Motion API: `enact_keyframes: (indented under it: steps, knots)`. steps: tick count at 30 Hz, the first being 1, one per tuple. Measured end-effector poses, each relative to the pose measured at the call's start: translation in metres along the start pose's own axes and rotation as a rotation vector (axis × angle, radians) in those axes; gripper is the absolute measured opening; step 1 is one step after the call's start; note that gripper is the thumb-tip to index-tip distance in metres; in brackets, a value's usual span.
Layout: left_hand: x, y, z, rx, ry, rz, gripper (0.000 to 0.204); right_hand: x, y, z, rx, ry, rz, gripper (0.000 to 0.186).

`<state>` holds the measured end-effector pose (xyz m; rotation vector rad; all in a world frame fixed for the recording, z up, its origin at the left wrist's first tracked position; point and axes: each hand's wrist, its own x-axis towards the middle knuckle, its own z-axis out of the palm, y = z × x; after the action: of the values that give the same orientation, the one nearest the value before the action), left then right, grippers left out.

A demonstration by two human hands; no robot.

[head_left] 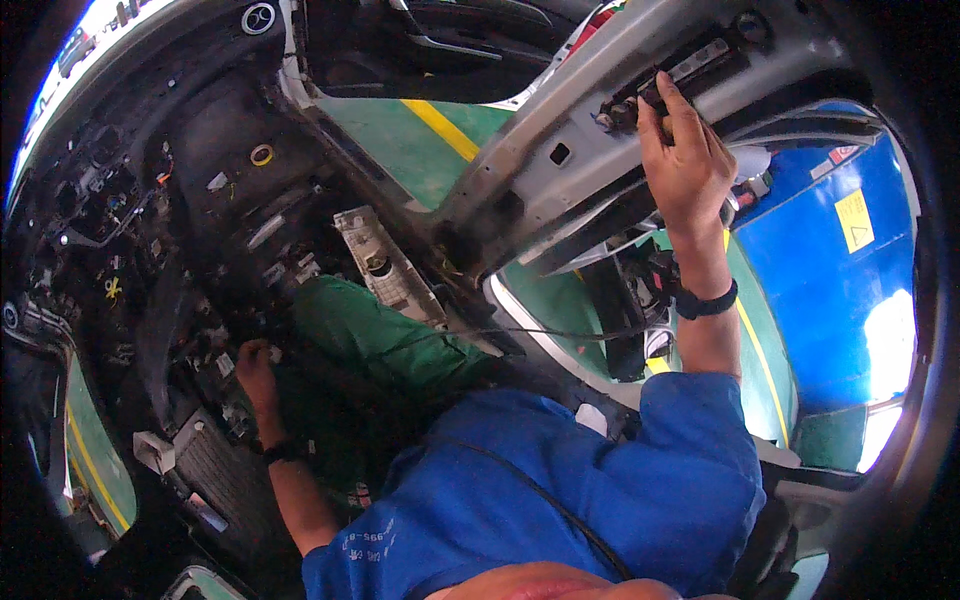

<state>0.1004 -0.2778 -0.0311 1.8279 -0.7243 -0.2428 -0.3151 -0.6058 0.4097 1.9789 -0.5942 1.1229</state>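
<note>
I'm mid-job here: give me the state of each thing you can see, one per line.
Right hand: raised, fingertips at the slotted rail
Slotted rail: set on the pillar
Pillar: bare metal showing
Left hand: lowered, fingers curled; grip unclear
Car door: open
Pale trim panel: lying aslant beside the leg

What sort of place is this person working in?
Probably a vehicle workshop, seen from inside a partly stripped car cabin. The bare metal pillar with exposed holes, and the green floor with yellow lines outside, suggest it.
</note>
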Motion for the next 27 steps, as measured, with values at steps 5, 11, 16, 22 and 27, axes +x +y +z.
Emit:
enact_keyframes:
  steps: [5,11,16,22,27]
  knots:
    - [0.009,-0.016,0.000,-0.353,-0.073,-0.074,0.015,0.002,-0.009,0.003,0.083,0.032,0.186,0.035]
    - [-0.011,0.038,-0.001,0.020,0.022,-0.168,0.014,0.002,-0.023,-0.014,0.100,-0.051,0.173,0.021]
    - [-0.004,0.046,0.004,-0.041,0.052,-0.166,0.011,-0.035,-0.032,-0.008,0.540,-0.296,0.824,0.032]
    - [-0.004,0.034,0.008,-0.035,0.088,-0.155,0.009,-0.025,-0.037,0.004,1.298,-0.155,1.427,0.043]
    - [-0.006,0.039,0.006,-0.005,0.092,-0.158,0.010,-0.013,-0.042,0.010,1.586,-0.111,1.415,0.036]
